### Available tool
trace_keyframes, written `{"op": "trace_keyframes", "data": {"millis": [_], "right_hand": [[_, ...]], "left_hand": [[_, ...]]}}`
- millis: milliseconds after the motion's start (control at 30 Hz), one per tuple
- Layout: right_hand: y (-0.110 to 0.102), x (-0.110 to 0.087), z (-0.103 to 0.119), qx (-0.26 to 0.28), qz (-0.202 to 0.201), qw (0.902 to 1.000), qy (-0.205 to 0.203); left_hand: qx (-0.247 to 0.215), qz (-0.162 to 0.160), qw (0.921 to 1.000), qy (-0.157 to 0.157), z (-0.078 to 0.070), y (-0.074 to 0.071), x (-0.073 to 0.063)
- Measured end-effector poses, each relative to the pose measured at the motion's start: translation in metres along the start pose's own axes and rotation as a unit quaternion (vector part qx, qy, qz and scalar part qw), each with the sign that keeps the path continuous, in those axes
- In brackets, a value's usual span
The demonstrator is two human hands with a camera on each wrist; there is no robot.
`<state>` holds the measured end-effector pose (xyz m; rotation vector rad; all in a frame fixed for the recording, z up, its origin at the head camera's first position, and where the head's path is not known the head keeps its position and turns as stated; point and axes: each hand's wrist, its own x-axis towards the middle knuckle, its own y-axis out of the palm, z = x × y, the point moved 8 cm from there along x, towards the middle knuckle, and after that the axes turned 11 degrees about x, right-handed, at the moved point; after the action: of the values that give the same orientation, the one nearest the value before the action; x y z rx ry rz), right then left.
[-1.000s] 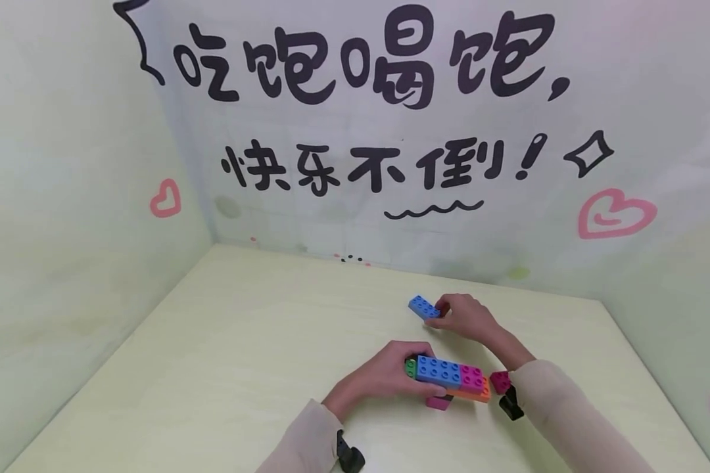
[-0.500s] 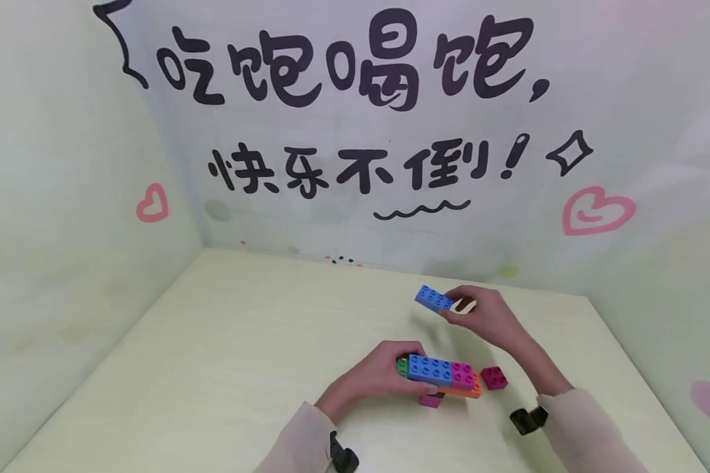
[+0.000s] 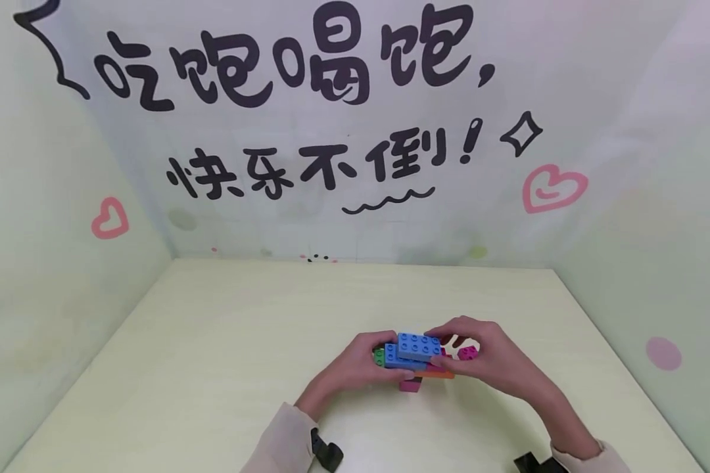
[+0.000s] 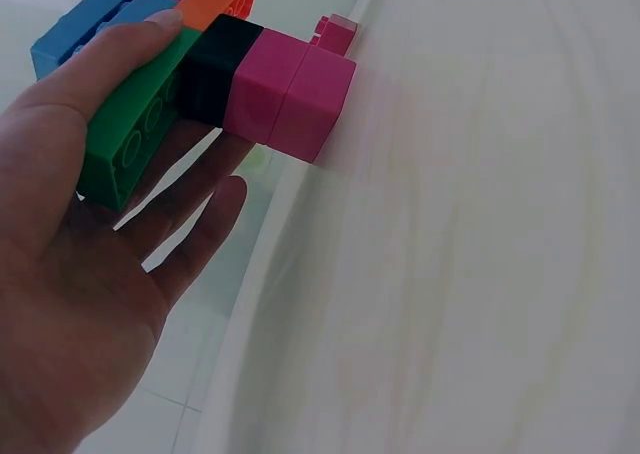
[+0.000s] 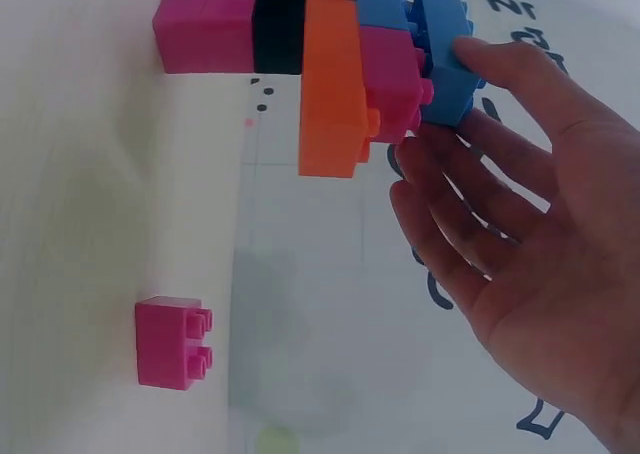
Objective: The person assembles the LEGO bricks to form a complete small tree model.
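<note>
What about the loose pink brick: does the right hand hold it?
No, the pink brick lies on the table, while the right hand pinches a blue brick.

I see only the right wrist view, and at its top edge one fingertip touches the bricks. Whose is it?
Observer: It belongs to the left hand, which grips the joined bricks.
Operator: The green brick is nearly cut off for me. Which side shows elsewhere?
Observer: Its hollow underside, with round tubes, in the left wrist view.
Operator: And the top of the blue brick in the right hand?
Observer: Two rows of studs, facing the head camera.
</note>
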<state>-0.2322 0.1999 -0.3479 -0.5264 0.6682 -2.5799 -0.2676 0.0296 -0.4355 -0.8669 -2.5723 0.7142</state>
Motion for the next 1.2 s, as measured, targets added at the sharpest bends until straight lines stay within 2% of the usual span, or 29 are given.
{"op": "trace_keyframes", "data": {"millis": [367, 700, 1200], "right_hand": [[0.0053, -0.0044, 0.0039, 0.024, 0.016, 0.9990, -0.034], [0.0027, -0.0007, -0.0011, 0.013, 0.011, 0.9998, 0.013], [0.0048, -0.0020, 0.0010, -0.006, -0.001, 1.0000, -0.003]], "left_hand": [[0.014, 0.005, 0.9999, 0.000, -0.0011, 0.0027, -0.0027], [0.017, 0.000, 0.9998, -0.002, -0.0011, 0.0006, -0.0006], [0.018, -0.002, 0.9997, 0.017, -0.0029, 0.0005, -0.0027]]}}
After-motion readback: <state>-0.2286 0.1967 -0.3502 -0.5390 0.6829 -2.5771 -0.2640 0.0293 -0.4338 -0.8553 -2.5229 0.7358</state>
